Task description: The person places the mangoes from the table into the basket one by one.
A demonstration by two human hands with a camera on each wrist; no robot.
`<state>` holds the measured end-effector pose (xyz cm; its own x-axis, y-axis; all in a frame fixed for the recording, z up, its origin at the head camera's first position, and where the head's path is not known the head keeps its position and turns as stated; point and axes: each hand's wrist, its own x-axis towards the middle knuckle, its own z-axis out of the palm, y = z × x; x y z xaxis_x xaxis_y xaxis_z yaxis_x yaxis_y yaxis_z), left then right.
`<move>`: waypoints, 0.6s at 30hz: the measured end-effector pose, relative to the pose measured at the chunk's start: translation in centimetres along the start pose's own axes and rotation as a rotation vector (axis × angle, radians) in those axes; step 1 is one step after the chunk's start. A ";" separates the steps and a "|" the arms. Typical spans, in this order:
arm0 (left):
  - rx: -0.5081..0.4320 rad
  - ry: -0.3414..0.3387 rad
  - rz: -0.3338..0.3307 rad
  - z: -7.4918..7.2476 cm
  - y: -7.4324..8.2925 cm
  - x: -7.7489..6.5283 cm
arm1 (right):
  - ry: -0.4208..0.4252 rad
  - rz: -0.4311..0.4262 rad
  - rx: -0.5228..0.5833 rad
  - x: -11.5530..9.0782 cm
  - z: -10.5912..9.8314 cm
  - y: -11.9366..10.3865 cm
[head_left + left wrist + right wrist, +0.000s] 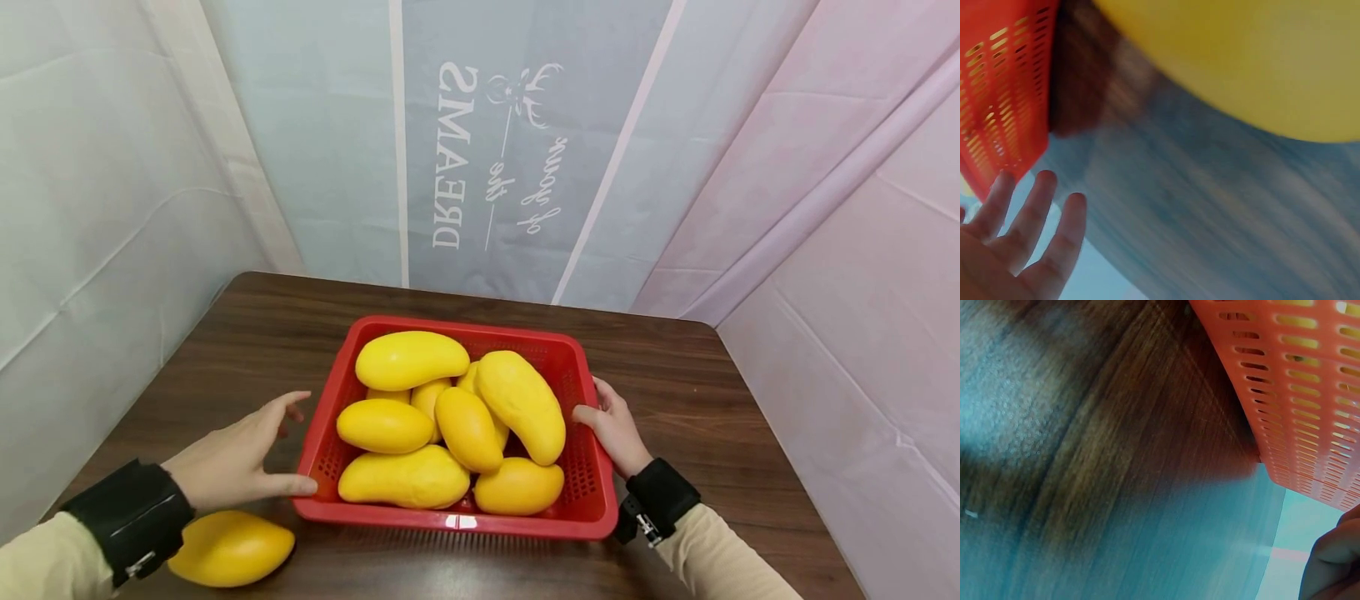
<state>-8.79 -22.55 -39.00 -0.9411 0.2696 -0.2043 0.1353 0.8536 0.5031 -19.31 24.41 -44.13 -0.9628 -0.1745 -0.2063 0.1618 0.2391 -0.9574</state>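
Note:
A red plastic basket (390, 516) with slotted walls holds several yellow mangoes (468, 429), some long and curved, others rounder. My right hand (615, 429) grips the basket's right rim, thumb over the inner side and fingers outside. At the left rim, my left hand (240, 462) has its thumb tip on the edge near the front corner, while its other fingers reach forward, spread beside the wall. In the left wrist view those fingers (1063, 240) look nearly straight. A single mango (232, 548) lies on the table just below my left wrist.
The dark wood-grain table (675, 375) extends around the basket, its far edge close behind. Pale cloth hangs at the back and on both sides, with lettering on the back panel (495, 167). Black bands (663, 493) circle both wrists.

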 end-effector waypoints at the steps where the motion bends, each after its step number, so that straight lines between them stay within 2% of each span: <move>1: 0.009 -0.020 -0.006 0.0 -0.3 -0.2 | -0.001 0.001 0.000 0.0 0.0 0.0; 5: 0.037 -0.085 -0.019 0.4 -1.4 -0.9 | -0.003 0.004 0.000 -0.1 0.0 -0.1; 12: 0.054 -0.158 0.009 1.3 -3.1 -1.8 | 0.001 -0.001 -0.001 0.0 0.0 -0.1; 18: 0.078 -0.283 -0.028 1.7 -4.1 -2.1 | 0.001 0.001 -0.002 0.0 0.0 0.0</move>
<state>-6.84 -25.89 -42.03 -0.8226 0.3493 -0.4487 0.1437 0.8911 0.4304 -19.31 24.42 -44.13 -0.9629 -0.1735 -0.2067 0.1619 0.2414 -0.9568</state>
